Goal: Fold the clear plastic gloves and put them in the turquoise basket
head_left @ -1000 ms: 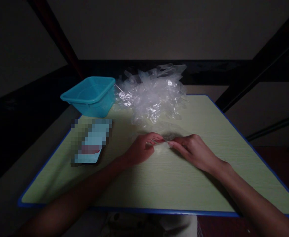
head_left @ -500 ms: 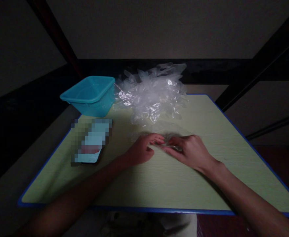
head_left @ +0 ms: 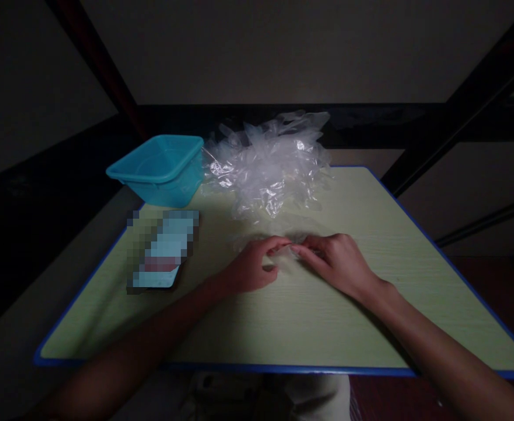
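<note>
Colourless plastic film [head_left: 300, 224], thin and see-through, is pinched in the right hand [head_left: 343, 260] beside the loosely parted left hand [head_left: 251, 269].

pretty dim room I was watching from afar, plain greyish wall [head_left: 283, 52] at the back, dark band [head_left: 383, 124] running low across it, slanted dark bars [head_left: 462, 108] either side, pale wood-grain table [head_left: 327, 333] edged in blue, dark reddish floor [head_left: 493, 286]
</note>
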Demonstrator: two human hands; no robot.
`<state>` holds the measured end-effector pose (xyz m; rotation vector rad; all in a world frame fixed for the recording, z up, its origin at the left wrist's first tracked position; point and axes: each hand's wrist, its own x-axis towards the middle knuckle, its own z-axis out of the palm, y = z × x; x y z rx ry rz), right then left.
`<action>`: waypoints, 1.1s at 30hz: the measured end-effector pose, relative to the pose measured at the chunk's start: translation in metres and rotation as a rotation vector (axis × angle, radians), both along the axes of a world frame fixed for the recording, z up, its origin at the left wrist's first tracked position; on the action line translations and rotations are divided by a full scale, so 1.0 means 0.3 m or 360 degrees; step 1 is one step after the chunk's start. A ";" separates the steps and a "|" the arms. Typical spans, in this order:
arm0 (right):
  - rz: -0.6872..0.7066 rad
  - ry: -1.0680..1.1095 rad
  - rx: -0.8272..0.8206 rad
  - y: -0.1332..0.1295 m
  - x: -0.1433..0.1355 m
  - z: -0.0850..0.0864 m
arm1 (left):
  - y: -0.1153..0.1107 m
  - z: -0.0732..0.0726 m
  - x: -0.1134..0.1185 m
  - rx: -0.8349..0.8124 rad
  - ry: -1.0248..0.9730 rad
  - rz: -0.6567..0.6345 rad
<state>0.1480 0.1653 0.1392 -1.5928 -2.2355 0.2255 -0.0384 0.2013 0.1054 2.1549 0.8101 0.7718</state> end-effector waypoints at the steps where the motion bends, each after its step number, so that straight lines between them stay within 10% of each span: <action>1: -0.0002 0.0027 0.0000 0.000 -0.001 0.000 | 0.000 0.000 0.000 -0.0019 0.0014 0.0022; 33: 0.0559 0.0396 -0.0887 -0.026 0.135 0.050 | 0.013 0.026 0.007 -0.0382 -0.0118 0.0024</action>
